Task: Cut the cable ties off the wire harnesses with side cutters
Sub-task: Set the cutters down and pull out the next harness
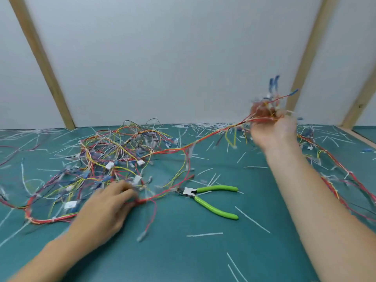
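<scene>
Wire harnesses (pixel 114 157) lie in a loose, many-coloured tangle across the left and centre of the green mat (pixel 183 251), with red, yellow, blue and white strands and small white connectors among them. One long red-and-yellow bundle (pixel 203 140) rises out of the tangle and runs up toward the upper right of the frame, off the mat. The right hand (pixel 272 125) is raised there, above the far edge of the mat, its fingers curled round the end of that bundle; blue-tipped wire ends stick up out of the fist. The hand is blurred, so finer detail of the hold cannot be told. The left hand (pixel 105 208) is low in the left half of the frame, palm down on the mat, its fingertips closed on a red strand (pixel 150 198) at the near edge of the tangle. Side cutters (pixel 209 197) with bright green handles lie on the mat near the centre, between the two arms, handles spread apart and pointing right, tips pointing left and just touching the red strand. Neither hand touches them. Cut white cable ties (pixel 204 234) lie scattered all over the mat, thickest along its far edge. More red wires (pixel 333 180) trail down the right side behind the right forearm. Behind the mat stands a white wall (pixel 173 58) crossed by slanting wooden battens (pixel 42 64).
</scene>
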Demonstrator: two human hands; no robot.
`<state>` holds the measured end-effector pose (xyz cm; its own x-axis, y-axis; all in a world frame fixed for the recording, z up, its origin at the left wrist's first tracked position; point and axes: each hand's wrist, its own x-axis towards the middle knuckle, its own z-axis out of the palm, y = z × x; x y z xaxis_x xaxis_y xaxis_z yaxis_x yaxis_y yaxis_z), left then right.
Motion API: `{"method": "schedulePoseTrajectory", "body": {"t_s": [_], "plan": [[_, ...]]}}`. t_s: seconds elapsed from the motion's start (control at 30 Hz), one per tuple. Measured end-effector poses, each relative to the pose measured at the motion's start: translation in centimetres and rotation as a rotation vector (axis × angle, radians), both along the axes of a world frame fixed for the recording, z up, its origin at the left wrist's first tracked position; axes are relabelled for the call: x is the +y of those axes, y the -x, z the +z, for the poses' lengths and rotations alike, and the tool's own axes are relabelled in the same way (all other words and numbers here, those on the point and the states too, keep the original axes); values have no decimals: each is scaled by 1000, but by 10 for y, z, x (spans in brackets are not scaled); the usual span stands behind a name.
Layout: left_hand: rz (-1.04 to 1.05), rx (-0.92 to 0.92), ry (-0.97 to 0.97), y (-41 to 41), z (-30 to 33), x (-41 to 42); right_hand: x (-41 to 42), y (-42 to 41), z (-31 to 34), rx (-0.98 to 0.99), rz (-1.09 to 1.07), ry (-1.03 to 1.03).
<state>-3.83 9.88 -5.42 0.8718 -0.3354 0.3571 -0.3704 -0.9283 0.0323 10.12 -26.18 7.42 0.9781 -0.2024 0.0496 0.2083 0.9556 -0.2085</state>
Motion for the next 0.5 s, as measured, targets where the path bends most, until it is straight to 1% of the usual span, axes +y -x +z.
{"method": "schedulePoseTrajectory", "body": {"t_s": [0.07,0.1,0.13,0.2,0.23,0.27,0.33,0.37,0.4,0.43,0.47,0.5], "plan": [[127,-38,-143,-2,7,36,-9,-4,7,14,-8,-8],[232,-14,-173,-3,12,53,-12,-6,9,42,-3,16],[364,56,-220,-5,18,65,-13,-6,11,68,7,43],[603,188,-406,-5,35,73,-17,-8,13,90,22,30],[671,226,-500,-5,43,72,-19,-9,13,85,18,-4],[704,228,-551,-2,53,66,-21,-11,11,85,14,-17],[725,125,-613,3,71,47,-18,-13,3,133,41,58],[714,34,-588,4,77,31,-13,-13,-2,170,83,122],[651,-70,-494,4,81,13,-7,-14,-7,211,128,175],[531,-194,-391,0,80,-6,-1,-15,-10,244,165,206],[434,-182,-299,-10,77,-25,5,-15,-10,262,195,222],[373,-121,-238,-24,73,-40,8,-14,-9,264,223,234]]}}
